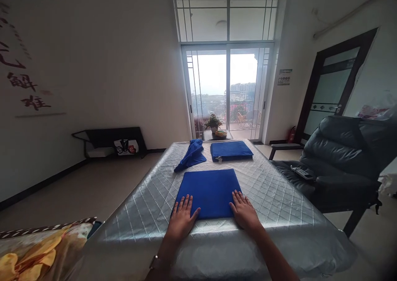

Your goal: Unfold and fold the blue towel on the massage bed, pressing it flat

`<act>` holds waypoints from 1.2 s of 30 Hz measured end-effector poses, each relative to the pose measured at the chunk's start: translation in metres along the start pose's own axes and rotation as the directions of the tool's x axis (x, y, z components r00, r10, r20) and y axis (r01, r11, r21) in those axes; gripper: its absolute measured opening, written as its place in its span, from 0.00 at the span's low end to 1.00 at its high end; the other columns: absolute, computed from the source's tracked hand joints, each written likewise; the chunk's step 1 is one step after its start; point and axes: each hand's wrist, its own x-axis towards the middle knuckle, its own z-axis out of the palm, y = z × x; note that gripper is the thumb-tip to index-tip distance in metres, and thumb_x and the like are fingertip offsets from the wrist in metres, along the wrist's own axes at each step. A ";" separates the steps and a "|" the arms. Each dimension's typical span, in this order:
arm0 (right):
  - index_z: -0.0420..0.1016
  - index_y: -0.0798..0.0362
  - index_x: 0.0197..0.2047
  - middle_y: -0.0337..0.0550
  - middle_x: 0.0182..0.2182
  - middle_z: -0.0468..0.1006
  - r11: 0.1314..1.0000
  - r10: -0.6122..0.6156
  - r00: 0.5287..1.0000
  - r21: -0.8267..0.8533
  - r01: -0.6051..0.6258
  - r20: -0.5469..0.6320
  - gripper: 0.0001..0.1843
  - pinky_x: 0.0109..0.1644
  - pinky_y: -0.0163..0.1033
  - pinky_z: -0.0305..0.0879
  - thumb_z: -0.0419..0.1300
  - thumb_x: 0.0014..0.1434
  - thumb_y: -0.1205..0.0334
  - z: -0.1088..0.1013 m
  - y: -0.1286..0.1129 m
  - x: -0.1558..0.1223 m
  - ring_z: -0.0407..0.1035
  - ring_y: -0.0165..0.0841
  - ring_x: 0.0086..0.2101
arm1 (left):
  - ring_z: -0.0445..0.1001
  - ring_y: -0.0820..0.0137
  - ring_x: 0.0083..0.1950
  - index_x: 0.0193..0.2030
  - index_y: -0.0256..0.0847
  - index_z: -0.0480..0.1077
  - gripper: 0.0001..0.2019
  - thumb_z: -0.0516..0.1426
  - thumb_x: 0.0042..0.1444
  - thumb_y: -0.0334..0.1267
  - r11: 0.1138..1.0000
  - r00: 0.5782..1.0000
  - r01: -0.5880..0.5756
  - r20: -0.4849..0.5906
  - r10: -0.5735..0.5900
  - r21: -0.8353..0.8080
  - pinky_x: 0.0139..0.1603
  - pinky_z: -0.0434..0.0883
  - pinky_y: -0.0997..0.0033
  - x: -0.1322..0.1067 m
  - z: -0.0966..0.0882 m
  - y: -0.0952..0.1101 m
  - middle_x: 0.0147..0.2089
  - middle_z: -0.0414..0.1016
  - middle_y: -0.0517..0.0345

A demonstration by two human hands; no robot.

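We find left hand [182, 215] and right hand [243, 210] flat, gripping nothing, on the rectangular folded blue cloth [210, 190] atop the shiny silver diamond-patterned worktop cover [133, 219], where uneven pressure could skew its layers.

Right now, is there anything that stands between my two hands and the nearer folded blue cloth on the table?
Nothing visible does: your left hand and right hand both touch the nearer folded blue cloth, at its near left and right sides. The crumpled blue cloth lies farther off, out of their way.
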 end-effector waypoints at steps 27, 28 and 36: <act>0.48 0.62 0.77 0.46 0.76 0.45 0.999 -0.035 0.997 0.014 0.036 -0.071 0.35 0.76 0.46 0.36 0.36 0.73 0.52 -0.026 -0.005 0.035 0.38 0.36 0.74 | 0.41 0.52 0.80 0.78 0.34 0.46 0.51 0.36 0.61 0.73 0.998 1.000 0.017 0.022 -0.016 -0.067 0.79 0.41 0.45 -0.005 -0.011 0.007 0.80 0.41 0.49; 0.48 0.63 0.77 0.48 0.76 0.46 1.000 -0.022 0.998 0.006 0.022 -0.062 0.36 0.76 0.47 0.36 0.36 0.73 0.52 -0.025 -0.005 0.039 0.38 0.38 0.74 | 0.42 0.52 0.80 0.78 0.34 0.46 0.51 0.36 0.61 0.73 0.998 1.000 0.016 0.019 -0.015 -0.064 0.79 0.41 0.45 -0.005 -0.010 0.007 0.80 0.41 0.49; 0.45 0.66 0.77 0.51 0.76 0.44 1.000 0.019 1.000 -0.012 -0.019 -0.019 0.37 0.76 0.47 0.35 0.36 0.72 0.53 -0.005 0.003 0.045 0.38 0.39 0.74 | 0.45 0.52 0.80 0.77 0.37 0.49 0.48 0.37 0.62 0.73 0.998 1.000 0.015 0.022 -0.014 -0.059 0.78 0.45 0.45 -0.005 -0.012 0.008 0.79 0.43 0.49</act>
